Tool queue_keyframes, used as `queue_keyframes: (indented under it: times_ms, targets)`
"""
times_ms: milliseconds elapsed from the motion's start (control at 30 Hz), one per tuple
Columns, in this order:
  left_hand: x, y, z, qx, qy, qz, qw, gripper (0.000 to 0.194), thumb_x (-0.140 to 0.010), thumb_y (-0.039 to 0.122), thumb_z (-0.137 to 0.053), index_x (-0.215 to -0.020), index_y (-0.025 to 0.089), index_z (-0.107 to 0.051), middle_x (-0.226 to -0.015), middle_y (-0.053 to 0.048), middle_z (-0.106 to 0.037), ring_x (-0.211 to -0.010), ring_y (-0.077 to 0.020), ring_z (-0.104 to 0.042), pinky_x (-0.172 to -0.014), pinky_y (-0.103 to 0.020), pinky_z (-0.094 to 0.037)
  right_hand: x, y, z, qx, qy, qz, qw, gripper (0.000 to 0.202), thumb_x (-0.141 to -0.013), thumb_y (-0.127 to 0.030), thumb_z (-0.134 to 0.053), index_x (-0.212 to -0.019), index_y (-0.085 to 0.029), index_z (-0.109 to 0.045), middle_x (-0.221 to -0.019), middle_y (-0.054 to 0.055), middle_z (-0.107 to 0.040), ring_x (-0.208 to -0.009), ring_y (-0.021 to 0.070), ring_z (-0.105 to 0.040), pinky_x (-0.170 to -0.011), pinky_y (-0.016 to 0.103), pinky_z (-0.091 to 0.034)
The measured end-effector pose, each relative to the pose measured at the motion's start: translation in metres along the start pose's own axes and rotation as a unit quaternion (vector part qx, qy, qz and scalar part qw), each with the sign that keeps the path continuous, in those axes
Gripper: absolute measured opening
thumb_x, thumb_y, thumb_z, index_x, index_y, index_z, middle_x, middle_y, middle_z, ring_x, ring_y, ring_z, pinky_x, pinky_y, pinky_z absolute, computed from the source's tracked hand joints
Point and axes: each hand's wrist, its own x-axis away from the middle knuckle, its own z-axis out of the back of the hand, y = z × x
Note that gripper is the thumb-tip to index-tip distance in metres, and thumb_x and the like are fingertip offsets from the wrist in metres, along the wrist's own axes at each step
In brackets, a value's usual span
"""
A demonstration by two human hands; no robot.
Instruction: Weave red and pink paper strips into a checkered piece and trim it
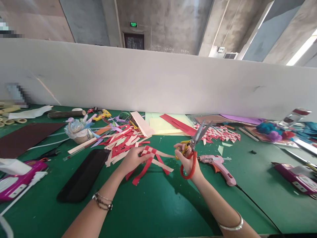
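On our green table (148, 211), a black flat case (83, 175) lies at left, then a heap of paper strips (123, 142) in red and cream. Our left hand (133, 160) pinches 1 woven paper piece (150, 150) above the table, loose strips hanging from it. Our right hand (188, 162) grips scissors (195, 139), 2 blades pointing up, slightly parted. Just right of it rests 1 pink glue gun (219, 163).

Dark beaded bracelets (102, 203) circle the left forearm (116, 185) — a silvery bangle (231, 228) rings the right.
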Motion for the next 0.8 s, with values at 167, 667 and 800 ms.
queue_keyframes:
  times_ms: [167,667,800]
  targets:
    - [0.005,0.011,-0.012,0.022,-0.070,-0.001,0.997,0.028,-0.072,0.037,-0.065,-0.053,0.018,-0.054,-0.048,0.005,-0.042,-0.044,-0.0100,-0.035,-0.045,-0.022,-0.025,0.003,-0.006,0.001,0.046,-0.096,-0.007,0.994,0.021,-0.070,-0.029,-0.060,-0.074,-0.021,-0.042,-0.083,0.002,-0.055,-0.075,0.0157,-0.047,-0.071,0.031,-0.039]
    - [-0.005,-0.003,0.012,0.105,-0.010,0.034,0.994,0.012,-0.063,0.026,-0.074,-0.074,0.021,-0.073,-0.068,-0.003,-0.069,-0.060,-0.0179,-0.058,-0.048,-0.021,-0.040,0.006,-0.012,-0.002,-0.108,-0.106,-0.020,0.988,0.031,-0.069,-0.029,-0.062,-0.068,-0.022,-0.032,-0.068,-0.005,-0.042,-0.062,0.0106,-0.040,-0.060,0.027,-0.034]
    - [-0.006,-0.006,0.019,0.115,0.009,0.041,0.993,0.008,-0.066,0.029,-0.072,-0.066,0.021,-0.072,-0.061,-0.002,-0.066,-0.055,-0.0167,-0.056,-0.047,-0.021,-0.040,0.004,-0.013,-0.002,-0.108,-0.078,-0.011,0.991,0.032,-0.069,-0.031,-0.062,-0.068,-0.022,-0.031,-0.068,-0.004,-0.041,-0.061,0.0106,-0.039,-0.060,0.027,-0.033]
